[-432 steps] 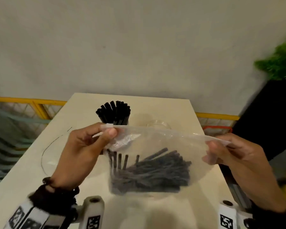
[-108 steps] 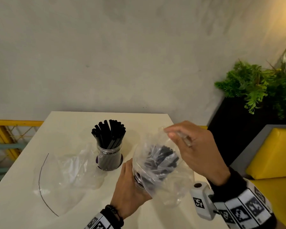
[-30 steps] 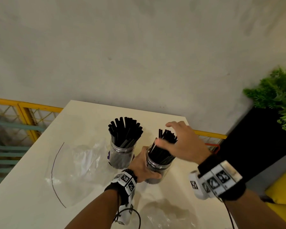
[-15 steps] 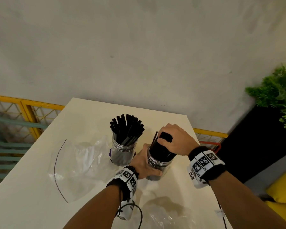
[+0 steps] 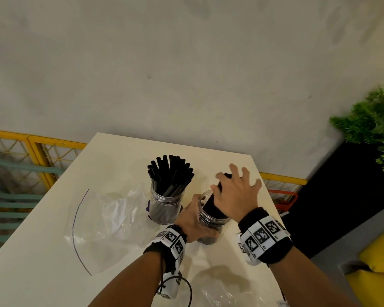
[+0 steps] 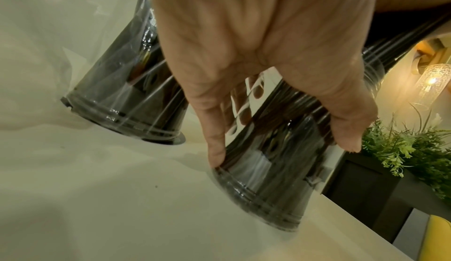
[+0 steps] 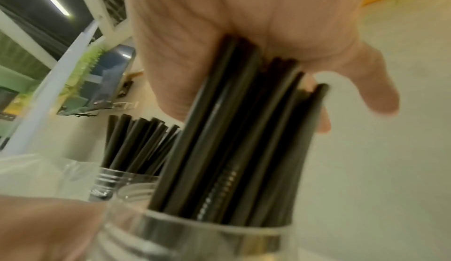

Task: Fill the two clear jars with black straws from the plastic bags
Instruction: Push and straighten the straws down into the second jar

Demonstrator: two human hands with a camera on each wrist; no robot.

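Note:
Two clear jars stand on the cream table (image 5: pixel 111 165). The left jar (image 5: pixel 165 204) is packed with upright black straws (image 5: pixel 170 171). My left hand (image 5: pixel 193 220) grips the right jar (image 5: pixel 211 220) low on its side, fingers and thumb curled round the wall (image 6: pixel 283 151). A bundle of black straws (image 7: pixel 244 139) stands in this jar, leaning to the right. My right hand (image 5: pixel 235 185) lies on the straw tops with its fingers spread and its palm against them.
An empty plastic bag (image 5: pixel 102 222) lies left of the jars, and another (image 5: pixel 220 289) lies near the front edge. A yellow railing (image 5: pixel 42 147) runs behind the table. A dark planter with a green plant (image 5: pixel 368 125) stands at the right.
My right hand, curled over the straw tops half a second ago, now has its fingers spread. My left hand still holds the right jar in the same place.

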